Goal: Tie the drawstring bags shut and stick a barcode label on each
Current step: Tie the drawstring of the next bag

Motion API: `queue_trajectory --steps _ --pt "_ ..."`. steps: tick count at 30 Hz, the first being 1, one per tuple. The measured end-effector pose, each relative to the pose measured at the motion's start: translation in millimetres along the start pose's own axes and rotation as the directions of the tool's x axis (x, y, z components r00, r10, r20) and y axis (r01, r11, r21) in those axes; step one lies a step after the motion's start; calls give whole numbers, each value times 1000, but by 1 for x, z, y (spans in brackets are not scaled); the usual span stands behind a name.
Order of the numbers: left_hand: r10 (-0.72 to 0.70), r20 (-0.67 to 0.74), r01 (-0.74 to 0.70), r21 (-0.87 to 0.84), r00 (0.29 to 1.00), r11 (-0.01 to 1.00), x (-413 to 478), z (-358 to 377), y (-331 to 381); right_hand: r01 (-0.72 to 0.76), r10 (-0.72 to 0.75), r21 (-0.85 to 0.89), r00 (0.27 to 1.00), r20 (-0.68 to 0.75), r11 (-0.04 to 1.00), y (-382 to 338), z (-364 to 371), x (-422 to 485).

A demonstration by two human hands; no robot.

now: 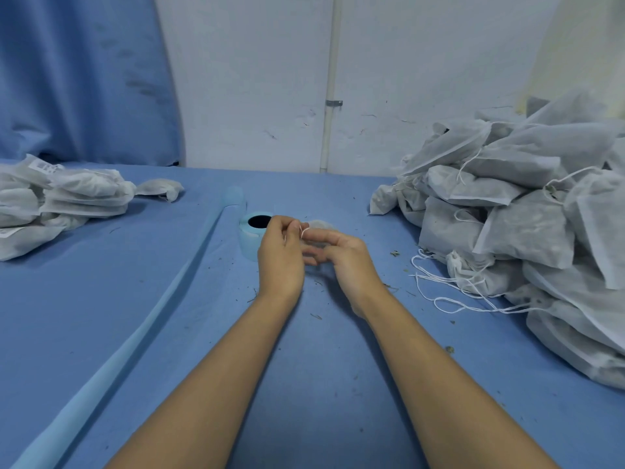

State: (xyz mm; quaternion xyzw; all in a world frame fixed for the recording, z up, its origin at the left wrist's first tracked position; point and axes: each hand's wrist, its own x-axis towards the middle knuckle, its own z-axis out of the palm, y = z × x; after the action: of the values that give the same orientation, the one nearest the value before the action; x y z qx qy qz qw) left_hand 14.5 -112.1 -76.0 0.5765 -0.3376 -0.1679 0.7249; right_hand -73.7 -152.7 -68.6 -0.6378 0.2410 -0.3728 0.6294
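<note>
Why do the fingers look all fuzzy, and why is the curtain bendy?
Head view: the lower fingers of the right hand are smeared by motion, as is the bag behind them, while the left hand pinching the string and the pile of bags look sharp. Head view: the wide lens probably bows the curtain near the edge. Light is soft, shadows faint.
</note>
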Motion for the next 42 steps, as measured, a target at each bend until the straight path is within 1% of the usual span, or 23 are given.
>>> queue_trajectory --steps 2,6,9,10,12,13,15,18,20,24,26,29,33,35,39,42 --pt "-7 -7 7 -29 1000 1000 1 0 -1 25 -25 -24 999 32 999 -2 2 -2" --pt "42 16 -42 25 999 999 2 -4 -3 51 -44 -96 997 65 994 -3 1 -2" --pt "51 12 -51 68 999 996 4 -8 -7 38 -29 -172 998 54 984 -3 -3 -1" --pt "50 8 -51 92 999 994 5 -10 -8 28 -21 -172 999 43 985 -3 -4 -1" --pt "46 16 -48 124 999 991 5 -13 -10 7 -4 -118 1000 24 993 -3 -8 -1" --pt "47 30 -50 128 998 990 5 -14 -10 -9 11 -62 1000 21 998 -3 -10 -1" --pt "42 65 -50 114 997 992 3 -13 -9 -62 59 119 998 30 991 -3 -12 0" --pt "14 97 -21 69 995 997 3 -11 -8 -137 126 406 991 55 903 -2 -13 4" --pt "-7 112 0 59 994 998 2 -10 -8 -150 131 520 989 73 841 -2 -12 6" --pt "-21 156 8 84 987 996 3 -10 -7 -159 129 689 987 95 707 -4 -13 6" --pt "-24 169 5 114 985 993 3 -9 -7 -147 120 740 989 90 656 -5 -15 6" --pt "-20 165 -6 157 986 988 3 -9 -9 -140 111 768 990 90 625 -5 -17 6" --pt "-30 165 -1 188 986 982 3 -8 -8 -137 105 767 990 91 627 -5 -16 5" --pt "-17 163 -24 242 986 970 1 -9 -7 -140 109 754 990 91 642 -5 -16 5" --pt "86 149 -142 422 985 895 -2 -9 -8 -121 119 746 991 57 655 -8 -14 4" --pt "232 174 -289 499 957 817 -4 -7 -8 -92 146 764 989 -3 639 -8 -14 6"
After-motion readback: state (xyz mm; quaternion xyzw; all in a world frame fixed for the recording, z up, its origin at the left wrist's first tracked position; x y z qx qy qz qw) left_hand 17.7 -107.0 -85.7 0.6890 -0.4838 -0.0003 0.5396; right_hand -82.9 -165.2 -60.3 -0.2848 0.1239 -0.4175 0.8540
